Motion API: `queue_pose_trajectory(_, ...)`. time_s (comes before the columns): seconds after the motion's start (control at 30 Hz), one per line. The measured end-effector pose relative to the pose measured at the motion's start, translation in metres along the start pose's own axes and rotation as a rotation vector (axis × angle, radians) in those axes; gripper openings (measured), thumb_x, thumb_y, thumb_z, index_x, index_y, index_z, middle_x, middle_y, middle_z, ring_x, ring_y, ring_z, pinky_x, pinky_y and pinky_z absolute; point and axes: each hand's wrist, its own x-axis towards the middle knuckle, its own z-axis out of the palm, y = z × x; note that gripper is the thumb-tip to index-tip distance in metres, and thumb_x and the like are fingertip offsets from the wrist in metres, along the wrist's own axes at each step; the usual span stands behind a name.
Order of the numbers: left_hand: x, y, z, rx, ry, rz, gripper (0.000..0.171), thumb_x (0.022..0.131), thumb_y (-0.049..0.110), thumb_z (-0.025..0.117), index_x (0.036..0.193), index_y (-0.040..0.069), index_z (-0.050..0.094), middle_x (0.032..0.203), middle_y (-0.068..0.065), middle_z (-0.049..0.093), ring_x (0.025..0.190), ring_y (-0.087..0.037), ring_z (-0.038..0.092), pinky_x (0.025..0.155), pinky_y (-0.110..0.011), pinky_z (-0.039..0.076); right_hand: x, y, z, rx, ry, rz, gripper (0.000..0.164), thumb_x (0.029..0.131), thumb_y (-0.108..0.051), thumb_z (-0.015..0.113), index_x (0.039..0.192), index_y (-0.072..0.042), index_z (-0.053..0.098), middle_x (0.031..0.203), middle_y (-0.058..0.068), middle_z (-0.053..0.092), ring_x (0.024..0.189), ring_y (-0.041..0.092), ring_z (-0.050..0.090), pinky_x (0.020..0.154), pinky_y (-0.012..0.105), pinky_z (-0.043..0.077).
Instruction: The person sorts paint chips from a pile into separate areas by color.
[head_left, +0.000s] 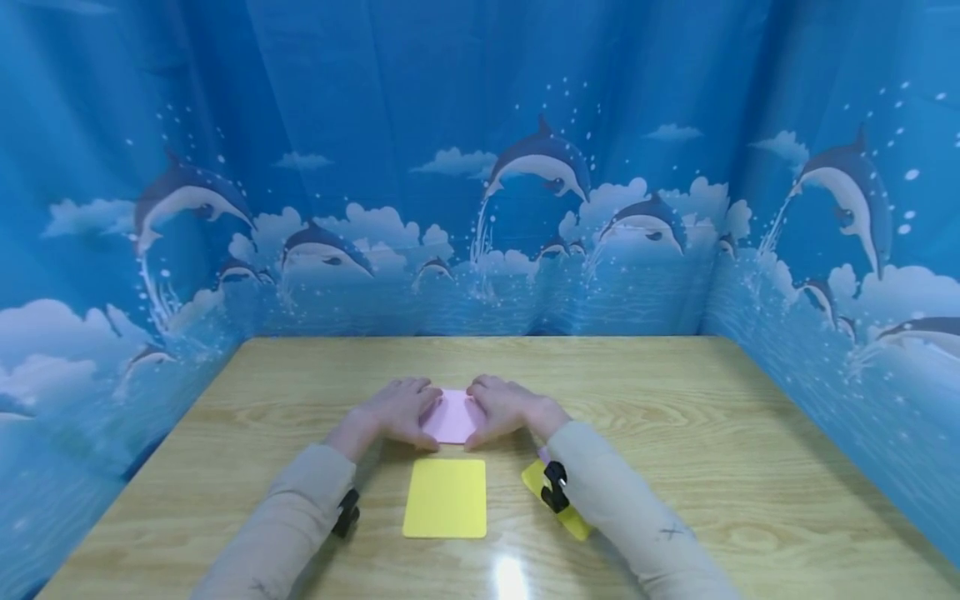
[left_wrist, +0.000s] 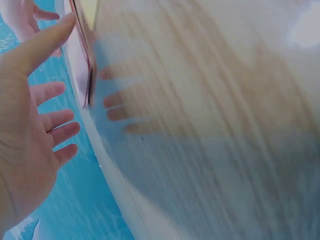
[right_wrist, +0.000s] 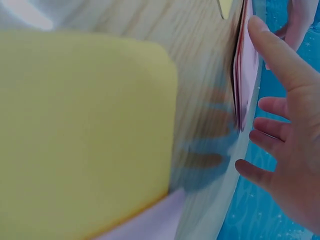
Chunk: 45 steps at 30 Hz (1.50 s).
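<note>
A thin stack of pink square cards point(head_left: 453, 417) sits between both hands near the middle of the table, its layered edge visible in the wrist views. My left hand point(head_left: 401, 412) grips its left side, with the thumb at the near corner and the index finger toward the far corner. On the right side, my right hand point(head_left: 504, 408) grips it in mirrored fashion. The other fingers spread loosely in both wrist views. Both index fingertips are hidden there. Closer to me, a yellow square card point(head_left: 446, 498) lies flat, touched by neither hand.
Under the right forearm lies another yellow card point(right_wrist: 85, 135), with a purple card point(right_wrist: 150, 220) showing beside its edge. The forearm partly covers both in the head view. Wood-grain table point(head_left: 300, 367) surrounds the cards, and a blue dolphin-print curtain point(head_left: 420, 125) stands behind it.
</note>
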Motion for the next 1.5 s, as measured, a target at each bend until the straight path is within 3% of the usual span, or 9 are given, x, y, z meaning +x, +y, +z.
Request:
queue_pose_trajectory(0.2,-0.001,0.003,-0.011,-0.001,0.037,0.016,0.089,0.072,0.059,0.067,0.138,0.005,0.04,0.141,-0.019,0.036,0.129,-0.034,0.031,0.106,-0.051,0.024,-0.009,0.008,-0.007,0.002,0.034,0.001,0.091,0.071,-0.06,0.068,0.136,-0.003,0.041,0.141,0.015,0.037,0.127,0.028,0.036,0.101,0.046,0.033)
queue_pose_trajectory(0.37,0.001,0.008,-0.015,0.046,0.051,0.023,0.088,0.072,0.063,0.065,0.136,0.007,0.043,0.138,-0.015,0.041,0.127,-0.032,0.035,0.105,-0.047,0.027,-0.017,0.015,-0.009,-0.04,0.078,-0.005,0.085,0.074,-0.059,0.067,0.133,-0.001,0.044,0.135,0.015,0.042,0.122,0.028,0.042,0.099,0.042,0.037)
queue_pose_trajectory(0.6,0.007,0.017,-0.012,0.155,0.082,0.087,0.085,0.074,0.065,0.06,0.134,0.006,0.045,0.132,-0.014,0.046,0.123,-0.03,0.04,0.104,-0.045,0.028,-0.037,0.022,-0.011,-0.048,0.115,0.019,0.08,0.079,-0.056,0.064,0.133,0.0,0.043,0.131,0.016,0.045,0.118,0.029,0.045,0.098,0.042,0.037)
queue_pose_trajectory(0.87,0.01,0.035,-0.01,0.215,0.111,0.131,0.083,0.077,0.066,0.057,0.133,0.006,0.046,0.128,-0.012,0.048,0.12,-0.028,0.042,0.103,-0.044,0.03,-0.06,0.034,-0.015,-0.041,0.144,-0.005,0.068,0.084,-0.045,0.063,0.13,0.001,0.045,0.128,0.018,0.047,0.118,0.031,0.044,0.095,0.047,0.038)
queue_pose_trajectory(1.2,0.014,0.066,-0.014,0.186,0.103,0.142,0.087,0.077,0.065,0.057,0.137,0.004,0.04,0.133,-0.012,0.045,0.124,-0.028,0.038,0.105,-0.044,0.028,-0.094,0.051,-0.011,-0.009,0.159,-0.041,0.075,0.075,-0.044,0.072,0.129,0.001,0.046,0.13,0.017,0.046,0.121,0.033,0.041,0.096,0.054,0.035)
queue_pose_trajectory(1.5,0.02,0.094,-0.008,0.292,0.096,0.208,0.089,0.077,0.071,0.052,0.136,0.005,0.042,0.128,-0.01,0.048,0.118,-0.025,0.043,0.1,-0.041,0.035,-0.121,0.068,-0.005,-0.009,0.153,-0.053,0.08,0.07,-0.045,0.076,0.127,0.002,0.048,0.13,0.017,0.046,0.12,0.033,0.042,0.097,0.052,0.036)
